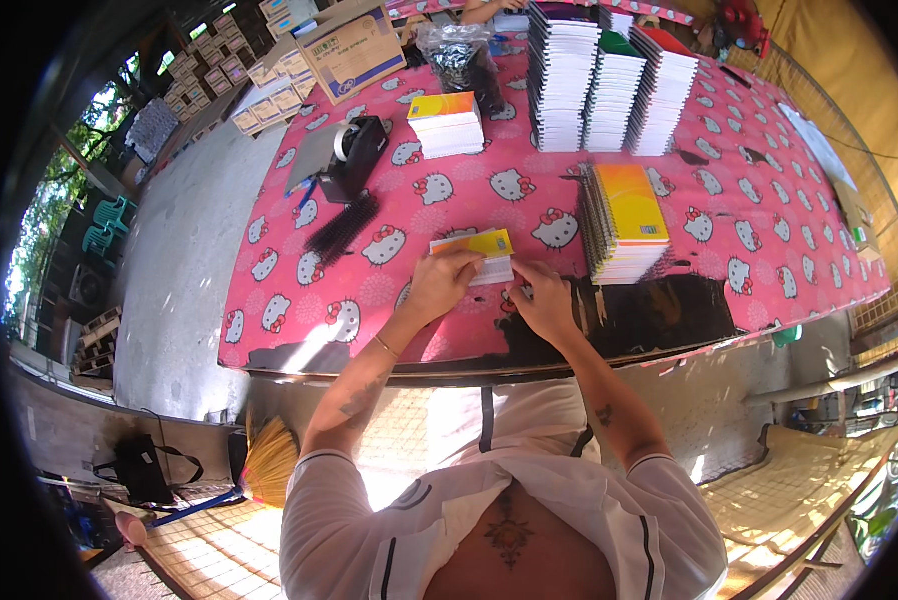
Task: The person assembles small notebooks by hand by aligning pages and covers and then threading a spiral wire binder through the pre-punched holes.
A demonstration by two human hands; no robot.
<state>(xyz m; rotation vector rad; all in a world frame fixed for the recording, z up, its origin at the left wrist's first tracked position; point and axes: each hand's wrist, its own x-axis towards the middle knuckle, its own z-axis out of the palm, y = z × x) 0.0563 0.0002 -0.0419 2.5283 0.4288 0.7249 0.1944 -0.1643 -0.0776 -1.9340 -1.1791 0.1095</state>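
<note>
A small booklet (491, 243) with a yellow-orange cover and white pages lies near the front of the table. My left hand (443, 284) is closed on its left part, with thumb and fingertips pinching the cover and pages. At the booklet's lower right edge is my right hand (545, 302), its fingers bent and pressed together. What those fingers hold, if anything, is too small to tell. Just right of them stands a stack of yellow spiral notebooks (633, 205). Beyond my left hand lies a bundle of black binding coils (342, 228).
A black tape dispenser (357, 168) and a pile of yellow-covered booklets (445, 127) sit farther back. Tall spiral notebook stacks (563, 90) stand behind, near a clear plastic bag (457, 60) and a cardboard box (351, 55). Another person's hand (481, 12) shows at the far edge.
</note>
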